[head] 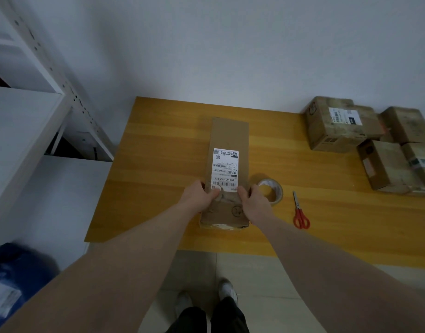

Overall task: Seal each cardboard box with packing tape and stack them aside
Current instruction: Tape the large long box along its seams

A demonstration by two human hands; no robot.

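A long narrow cardboard box (228, 138) with a white shipping label lies lengthwise in the middle of the yellow wooden table (158, 152). My left hand (202, 194) grips its left edge near the front, thumb on top. My right hand (253, 199) grips the right edge opposite, thumb on the top face. A roll of clear packing tape (275, 191) lies flat just right of the box, partly behind my right hand. Red-handled scissors (300, 212) lie further right.
Several cardboard boxes (338, 126) are grouped at the table's right end. White metal shelving (38, 121) stands to the left. A blue bundle (14, 280) sits at lower left. My feet stand on the tiled floor (254, 272) below the table edge.
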